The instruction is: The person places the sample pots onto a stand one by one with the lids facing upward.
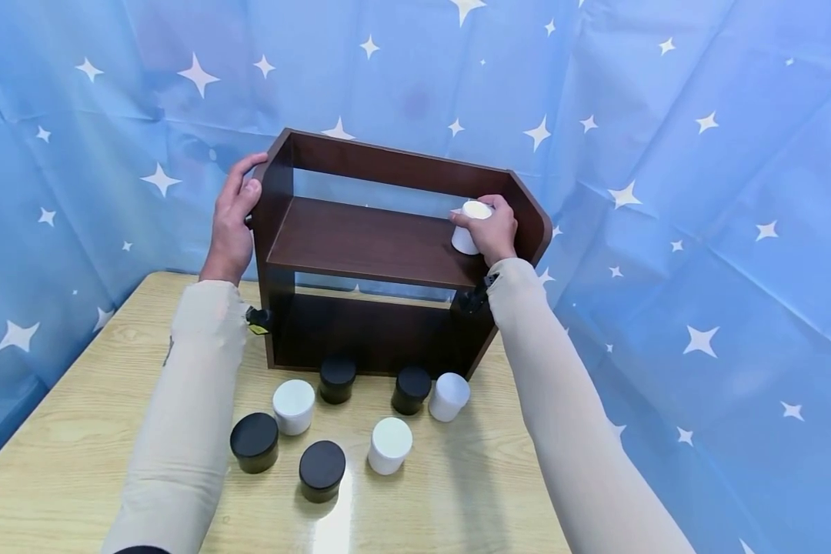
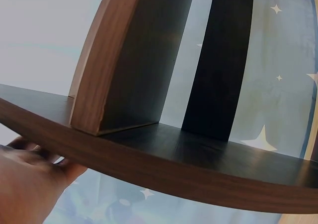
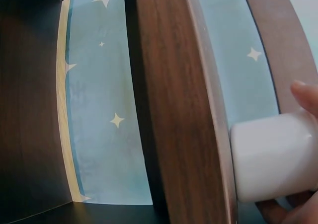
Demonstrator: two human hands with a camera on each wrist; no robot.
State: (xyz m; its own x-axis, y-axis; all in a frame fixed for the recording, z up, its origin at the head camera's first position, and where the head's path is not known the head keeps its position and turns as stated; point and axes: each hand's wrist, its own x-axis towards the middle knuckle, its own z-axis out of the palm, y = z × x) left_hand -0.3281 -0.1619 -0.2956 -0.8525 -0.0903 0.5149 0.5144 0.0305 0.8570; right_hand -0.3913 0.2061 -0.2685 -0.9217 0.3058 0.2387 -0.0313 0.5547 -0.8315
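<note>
A dark brown two-tier wooden shelf [image 1: 367, 238] stands on the table. My right hand [image 1: 495, 231] grips a white lidded jar [image 1: 465, 240] at the right end of the upper board, fingers and thumb round its sides. In the right wrist view the base of the jar [image 3: 271, 159] meets the board's surface. My left hand [image 1: 231, 219] rests against the outside of the shelf's left side panel, fingertips near its upper front edge. The left wrist view shows that hand [image 2: 35, 184] behind the panel, its fingers partly hidden.
In front of the shelf stand several black-lidded jars [image 1: 322, 465] and white jars, among them one at left [image 1: 294, 404], one in the middle [image 1: 390, 444] and one at right [image 1: 449, 396]. A light wood table [image 1: 97, 431] carries everything. Blue star-printed cloth [image 1: 665, 254] hangs behind.
</note>
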